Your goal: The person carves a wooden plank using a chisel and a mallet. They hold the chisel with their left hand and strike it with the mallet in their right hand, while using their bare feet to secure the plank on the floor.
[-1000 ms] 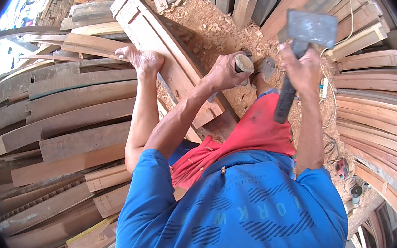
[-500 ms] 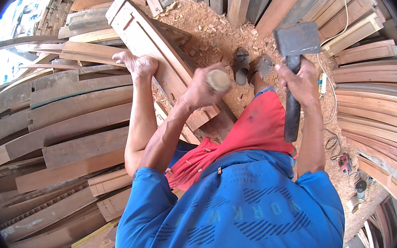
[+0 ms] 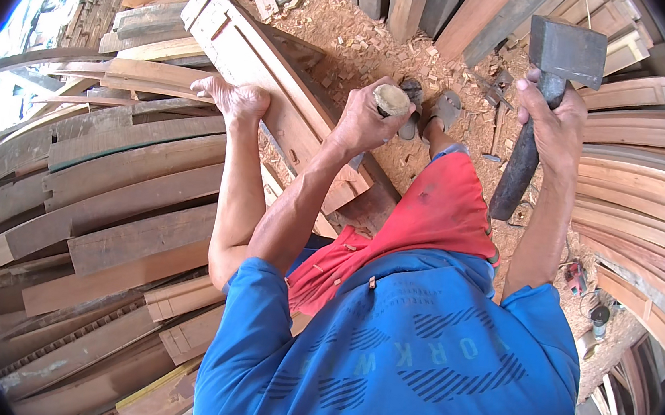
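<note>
In my left hand (image 3: 363, 124) is an upright chisel (image 3: 392, 100), my fingers wrapped round its handle. The pale, worn round butt of that handle faces up, and most of the blade is hidden below my fist. Under it lies a long wooden board (image 3: 253, 72) with slots cut in it, running from upper left toward my lap. My right hand (image 3: 552, 125) grips a dark mallet (image 3: 567, 52) by its thick handle. The mallet's block head is raised at the upper right, apart from the chisel.
My bare left foot (image 3: 235, 100) rests against the board. Stacked planks (image 3: 137, 157) fill the left, and more curved boards (image 3: 637, 165) line the right. Wood chips (image 3: 341, 36) cover the floor. A hammer (image 3: 498, 127) lies beyond my knee; a red power tool (image 3: 576, 277) sits at right.
My right hand has swung the mallet up and to the right, away from the chisel. My left hand and the chisel have shifted slightly right and farther from me.
</note>
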{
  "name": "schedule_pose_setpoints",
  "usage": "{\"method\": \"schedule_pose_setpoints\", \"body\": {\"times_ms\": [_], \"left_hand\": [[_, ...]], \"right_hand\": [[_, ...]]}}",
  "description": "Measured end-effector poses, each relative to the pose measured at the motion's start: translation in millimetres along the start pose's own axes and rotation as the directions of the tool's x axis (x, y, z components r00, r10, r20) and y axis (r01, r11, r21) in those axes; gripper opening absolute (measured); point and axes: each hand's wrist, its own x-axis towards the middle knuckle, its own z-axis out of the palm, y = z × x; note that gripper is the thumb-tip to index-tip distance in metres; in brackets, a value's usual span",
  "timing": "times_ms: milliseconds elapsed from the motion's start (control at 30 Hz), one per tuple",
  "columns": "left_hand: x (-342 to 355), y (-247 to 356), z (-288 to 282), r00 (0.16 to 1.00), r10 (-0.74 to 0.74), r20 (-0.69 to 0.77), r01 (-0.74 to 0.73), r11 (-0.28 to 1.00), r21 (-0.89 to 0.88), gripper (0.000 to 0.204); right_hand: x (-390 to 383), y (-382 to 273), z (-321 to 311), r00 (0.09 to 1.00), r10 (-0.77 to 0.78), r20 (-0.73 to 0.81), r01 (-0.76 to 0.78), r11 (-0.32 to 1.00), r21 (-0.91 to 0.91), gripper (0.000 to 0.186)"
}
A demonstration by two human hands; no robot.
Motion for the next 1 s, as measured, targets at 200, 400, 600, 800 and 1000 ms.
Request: {"method": "schedule_pose_setpoints", "body": {"times_ms": [200, 400, 600, 800, 1000], "left_hand": [[-3, -3, 12, 0.996, 0.054, 0.075, -0.057, 0.997, 0.042, 0.024], [0, -2, 12, 0.995, 0.049, 0.088, -0.058, 0.993, 0.106, 0.026], [12, -10, 24, 0.993, 0.05, 0.106, -0.066, 0.987, 0.146, 0.028], [-58, -74, 4, 0.98, -0.174, 0.096, 0.129, 0.924, 0.36, 0.048], [-29, -20, -27, 0.993, -0.108, -0.048, 0.109, 0.994, 0.031, 0.033]], "right_hand": [[-22, 30, 51, 0.954, 0.129, 0.27, 0.064, 0.794, -0.605, 0.042], [-5, 12, 40, 0.971, 0.081, 0.224, -0.005, 0.947, -0.321, 0.041], [3, 28, 47, 0.976, 0.21, 0.055, -0.178, 0.921, -0.346, 0.037], [-55, 95, 67, 0.76, 0.279, 0.588, 0.169, 0.788, -0.592, 0.041], [-45, 63, 66, 0.871, 0.153, 0.467, -0.046, 0.971, -0.233, 0.034]]}}
